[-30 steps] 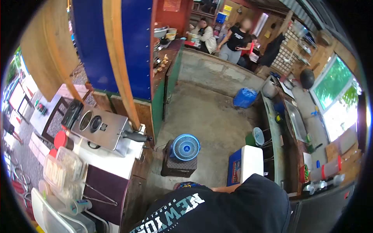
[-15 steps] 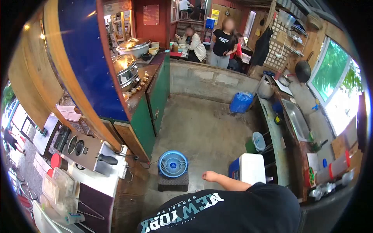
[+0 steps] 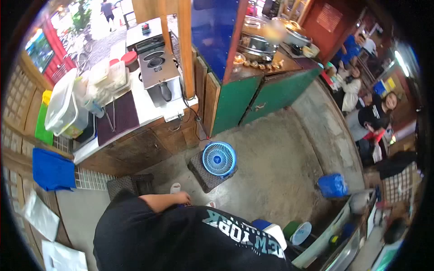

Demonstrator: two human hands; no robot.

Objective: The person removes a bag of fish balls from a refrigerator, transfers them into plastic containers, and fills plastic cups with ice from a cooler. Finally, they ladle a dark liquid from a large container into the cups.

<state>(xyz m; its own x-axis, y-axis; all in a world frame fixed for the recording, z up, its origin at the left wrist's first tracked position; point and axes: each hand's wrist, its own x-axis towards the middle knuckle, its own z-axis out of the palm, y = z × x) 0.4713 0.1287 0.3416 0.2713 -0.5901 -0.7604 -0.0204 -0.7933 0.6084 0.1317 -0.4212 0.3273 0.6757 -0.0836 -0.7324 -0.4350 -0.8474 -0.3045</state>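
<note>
In the head view my left hand is low, in front of my black shirt. Its fingers look curled together, and a small bluish thing shows beneath them, too small to make out. My right hand is out of view. A blue round fan on a dark woven block stands on the floor beyond my left hand. Parts of my light-coloured footwear show beside the hand.
A counter at left holds a burner unit, tongs and plastic containers. Pots stand above green cabinets. People are behind a low wall. Bottom right: a bucket.
The view has swung left, so the fan and cabinets lie farther right in it. My right hand has left the view, and my left hand has come into it.
</note>
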